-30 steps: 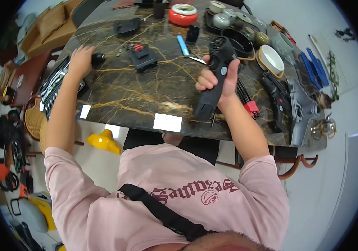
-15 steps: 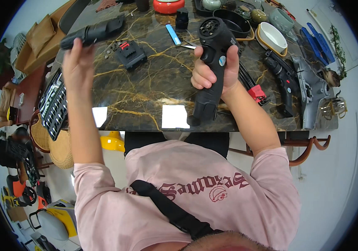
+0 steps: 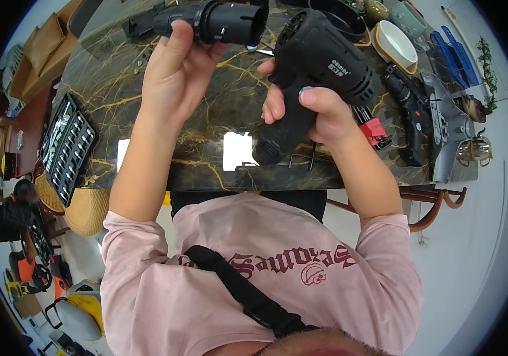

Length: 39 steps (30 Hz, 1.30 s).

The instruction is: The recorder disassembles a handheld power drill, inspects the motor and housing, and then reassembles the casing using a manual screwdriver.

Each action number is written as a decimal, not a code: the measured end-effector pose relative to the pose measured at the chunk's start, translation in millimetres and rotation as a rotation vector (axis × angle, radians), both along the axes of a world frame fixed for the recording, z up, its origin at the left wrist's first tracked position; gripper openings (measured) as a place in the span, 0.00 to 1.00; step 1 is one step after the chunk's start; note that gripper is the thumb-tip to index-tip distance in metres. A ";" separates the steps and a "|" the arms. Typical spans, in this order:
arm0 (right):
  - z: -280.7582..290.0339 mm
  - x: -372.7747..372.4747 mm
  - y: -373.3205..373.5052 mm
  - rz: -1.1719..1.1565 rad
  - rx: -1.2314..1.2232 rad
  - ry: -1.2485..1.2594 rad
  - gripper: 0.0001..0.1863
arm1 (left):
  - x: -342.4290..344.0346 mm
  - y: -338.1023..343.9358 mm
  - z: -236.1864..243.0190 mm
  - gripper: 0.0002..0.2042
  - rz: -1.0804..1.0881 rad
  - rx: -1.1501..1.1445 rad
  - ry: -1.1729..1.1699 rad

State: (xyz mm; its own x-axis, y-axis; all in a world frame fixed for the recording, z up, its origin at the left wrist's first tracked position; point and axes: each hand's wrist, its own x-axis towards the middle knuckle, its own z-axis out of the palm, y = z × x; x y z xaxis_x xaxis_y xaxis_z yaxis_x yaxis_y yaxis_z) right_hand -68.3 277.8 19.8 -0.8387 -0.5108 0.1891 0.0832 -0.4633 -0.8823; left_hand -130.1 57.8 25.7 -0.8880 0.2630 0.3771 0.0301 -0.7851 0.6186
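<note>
My left hand (image 3: 176, 80) is closed around a black tubular nozzle (image 3: 236, 24), which has a wide round mouth at its right end and narrows toward the left. In my right hand (image 3: 319, 110) is the handle of a black pistol-grip power tool (image 3: 325, 56) with vent slots on its round housing. The tool's body is tilted, its handle slanting down toward the table's front edge. A small gap separates the nozzle's mouth from the tool's head. Both things are held above the dark marble table (image 3: 206, 151).
A case of sockets (image 3: 70, 148) lies at the left table edge. To the right are a red holder with hex keys (image 3: 374, 130), a black drill-like tool (image 3: 411, 115) and a grey curved part (image 3: 442, 130). A white dish (image 3: 395, 46) and blue plastic pieces (image 3: 453, 56) lie farther back.
My left hand has brought the nozzle rightward, toward the power tool, and turned its round mouth to the right. The tool has tipped over to the right, showing the side of its housing.
</note>
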 end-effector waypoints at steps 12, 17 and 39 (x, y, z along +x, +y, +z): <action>-28.1 -11.6 2.8 0.331 -0.180 -0.095 0.39 | -5.0 -13.7 -17.5 0.32 0.109 -0.145 0.373; -34.4 -12.3 2.4 0.358 -0.248 -0.077 0.39 | 1.4 -14.8 -5.2 0.33 0.121 -0.173 0.457; -24.0 -12.2 1.2 0.198 0.011 -0.052 0.40 | 22.6 1.8 13.0 0.39 0.340 -0.224 0.157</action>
